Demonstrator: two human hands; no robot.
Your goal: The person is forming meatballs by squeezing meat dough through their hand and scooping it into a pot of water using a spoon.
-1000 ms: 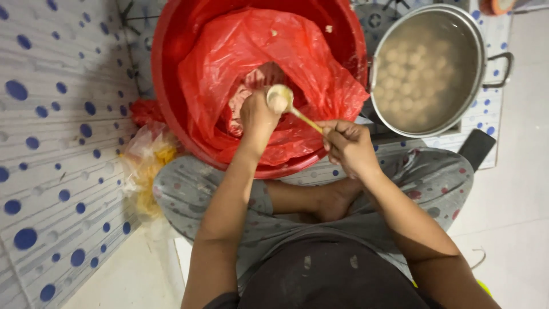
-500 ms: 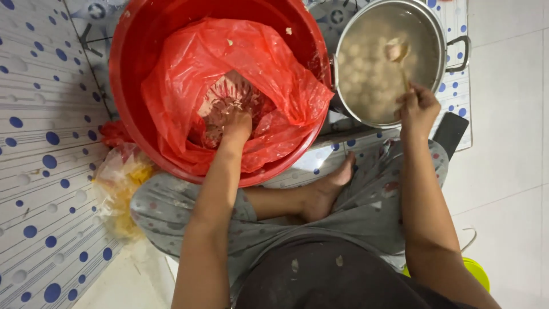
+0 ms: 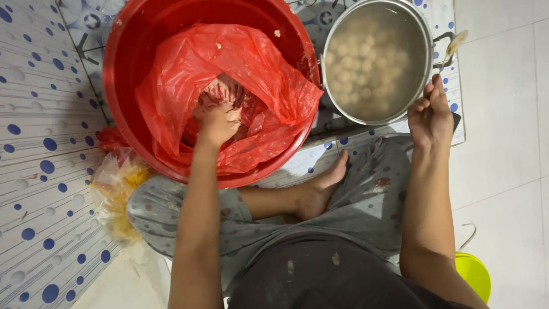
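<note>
Pinkish minced paste (image 3: 220, 91) sits down in the crumpled red plastic bag (image 3: 189, 68) that lines the big round red plastic basin (image 3: 123, 63), at the left of my lap. Just left of the basin, a clear yellowish plastic bag (image 3: 117, 189) lies crumpled on the dotted floor mat (image 3: 34, 143). My left hand (image 3: 218, 123) is sunk into that paste, fingers curled and clenched around a lump of it, though exactly how much I've got is hard to make out. Below, my bare foot (image 3: 320, 191) is tucked in between my knees. Right of the basin stands the round steel pot (image 3: 426, 43), full of cloudy water with pale balls (image 3: 357, 71) floating in it. My right hand (image 3: 430, 114) hovers beside the pot's rim, fingers pinched on a thin metal spoon (image 3: 452, 46) that points up over the pot handle.
</note>
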